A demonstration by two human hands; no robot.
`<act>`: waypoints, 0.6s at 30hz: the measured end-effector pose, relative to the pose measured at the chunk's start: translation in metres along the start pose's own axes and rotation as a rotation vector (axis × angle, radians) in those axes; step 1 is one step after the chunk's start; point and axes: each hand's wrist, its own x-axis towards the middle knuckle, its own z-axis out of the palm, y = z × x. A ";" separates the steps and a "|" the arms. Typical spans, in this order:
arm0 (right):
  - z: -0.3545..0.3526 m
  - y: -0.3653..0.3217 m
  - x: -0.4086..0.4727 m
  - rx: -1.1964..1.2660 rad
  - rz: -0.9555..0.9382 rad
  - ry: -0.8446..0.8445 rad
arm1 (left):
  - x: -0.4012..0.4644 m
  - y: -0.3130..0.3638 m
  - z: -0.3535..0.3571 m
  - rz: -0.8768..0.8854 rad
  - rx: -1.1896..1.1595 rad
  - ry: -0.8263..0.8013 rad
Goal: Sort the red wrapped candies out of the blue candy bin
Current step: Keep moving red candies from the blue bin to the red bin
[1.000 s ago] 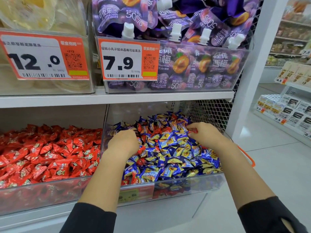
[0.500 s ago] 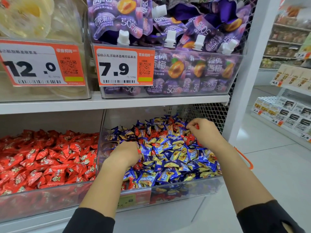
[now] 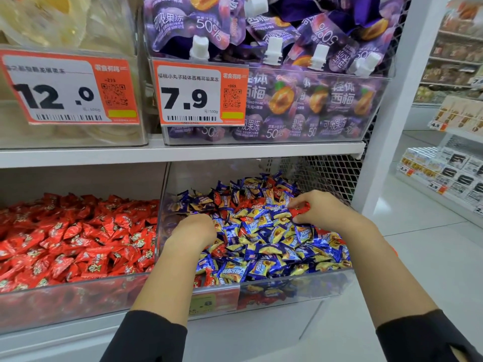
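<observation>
ur right hand [image 3: 322,209] has red candies [image 3: 300,211] pinched, left hand [image 3: 193,228] curled in the blue candy bin [image 3: 295,283], can't tell w/ what, so lift slow & drop em in the red bin [image 3: 65,296].

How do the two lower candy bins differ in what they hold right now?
The left bin holds only red wrapped candies; the right bin holds mostly blue candies with red ones scattered among them. Both hands are in the right bin, none in the left: the right hand pinches a red candy. Both bins are clear plastic.
</observation>
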 end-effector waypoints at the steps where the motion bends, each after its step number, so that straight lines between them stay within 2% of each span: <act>1: 0.002 0.000 0.000 -0.001 -0.002 0.027 | -0.001 0.000 0.001 0.014 0.047 -0.048; 5: 0.006 -0.002 0.000 0.069 -0.010 0.102 | -0.006 0.000 0.004 0.082 0.203 -0.200; 9: 0.008 0.000 0.002 0.192 0.003 0.223 | -0.013 0.003 -0.001 0.072 0.196 -0.199; 12: 0.005 -0.001 0.001 0.255 0.014 0.349 | -0.015 0.002 -0.008 0.032 0.101 -0.095; 14: 0.004 0.000 0.000 0.226 0.031 0.372 | -0.015 0.001 -0.016 0.014 -0.014 0.032; 16: 0.006 0.004 0.001 0.183 0.055 0.314 | -0.012 0.001 -0.021 -0.015 -0.181 0.169; 18: 0.012 0.007 0.002 0.121 0.059 0.227 | -0.008 0.002 -0.023 -0.025 -0.408 0.187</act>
